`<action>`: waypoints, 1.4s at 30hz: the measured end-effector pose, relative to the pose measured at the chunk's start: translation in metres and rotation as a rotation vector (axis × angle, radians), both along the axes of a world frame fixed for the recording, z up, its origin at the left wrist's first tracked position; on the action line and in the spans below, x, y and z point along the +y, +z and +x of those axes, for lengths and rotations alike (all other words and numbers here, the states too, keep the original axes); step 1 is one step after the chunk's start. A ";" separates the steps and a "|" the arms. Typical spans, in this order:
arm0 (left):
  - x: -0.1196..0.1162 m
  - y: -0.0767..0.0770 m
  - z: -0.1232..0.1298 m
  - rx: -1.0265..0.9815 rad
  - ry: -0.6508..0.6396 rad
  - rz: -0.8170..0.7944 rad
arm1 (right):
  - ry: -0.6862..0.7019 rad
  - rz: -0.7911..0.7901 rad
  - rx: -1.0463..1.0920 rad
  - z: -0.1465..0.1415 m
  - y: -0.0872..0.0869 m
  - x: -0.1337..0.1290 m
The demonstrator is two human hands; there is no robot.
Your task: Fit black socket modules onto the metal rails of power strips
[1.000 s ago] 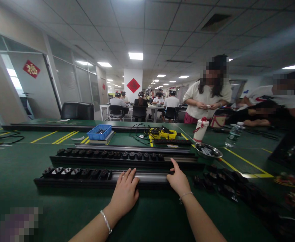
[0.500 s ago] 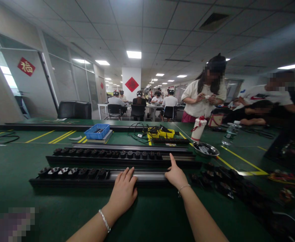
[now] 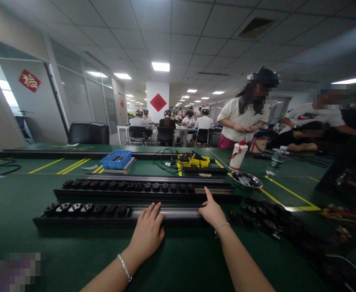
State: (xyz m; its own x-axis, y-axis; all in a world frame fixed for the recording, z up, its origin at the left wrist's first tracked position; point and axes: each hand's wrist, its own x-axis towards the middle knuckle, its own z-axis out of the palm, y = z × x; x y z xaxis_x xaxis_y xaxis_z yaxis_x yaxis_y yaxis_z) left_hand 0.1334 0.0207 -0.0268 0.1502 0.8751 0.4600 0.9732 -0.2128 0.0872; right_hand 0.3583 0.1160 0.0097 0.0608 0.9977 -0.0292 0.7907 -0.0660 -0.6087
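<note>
My left hand (image 3: 149,227) lies flat with fingers stretched over the bare channel of the front black rail (image 3: 83,221). Several round black socket modules (image 3: 99,209) sit in a row in that rail's left part, a few with white or shiny tops. My right hand (image 3: 212,210) is at the right part of the same rail. Its index finger points forward to the second black rail (image 3: 147,196), while its other fingers are curled and partly hidden. Nothing shows in either hand. A longer row of modules (image 3: 122,185) fills most of the second rail.
Loose black modules (image 3: 269,219) lie in a heap on the right. Behind them are a metal bowl (image 3: 247,181), a white bottle (image 3: 237,157) and a water bottle (image 3: 276,161). A blue bin (image 3: 116,159) and yellow trays (image 3: 200,162) stand farther back. A co-worker (image 3: 244,109) stands across the table.
My hands keep nearly the same pose on the rail. The view has shifted very slightly. The standing co-worker's hands have come down from chest height.
</note>
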 end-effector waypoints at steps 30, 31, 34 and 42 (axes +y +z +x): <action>0.002 0.005 -0.015 0.003 -0.024 0.109 | -0.179 0.233 -0.487 0.018 0.015 -0.009; 0.002 0.007 -0.018 0.004 0.005 0.149 | -0.154 0.230 -0.462 0.014 0.017 -0.006; 0.003 0.012 -0.026 0.009 0.153 0.247 | -0.047 0.190 -0.405 0.000 0.027 0.004; 0.006 0.008 -0.039 -0.005 0.307 0.163 | 0.114 -0.012 -0.297 -0.025 0.047 0.032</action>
State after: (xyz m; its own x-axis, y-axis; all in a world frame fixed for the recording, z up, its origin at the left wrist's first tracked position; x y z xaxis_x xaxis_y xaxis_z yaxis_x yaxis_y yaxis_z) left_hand 0.0946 0.0270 -0.0185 -0.1114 0.7940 0.5977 0.9936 0.0781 0.0815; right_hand 0.3337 0.1483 0.0566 -0.0439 0.9983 -0.0392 0.9364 0.0274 -0.3499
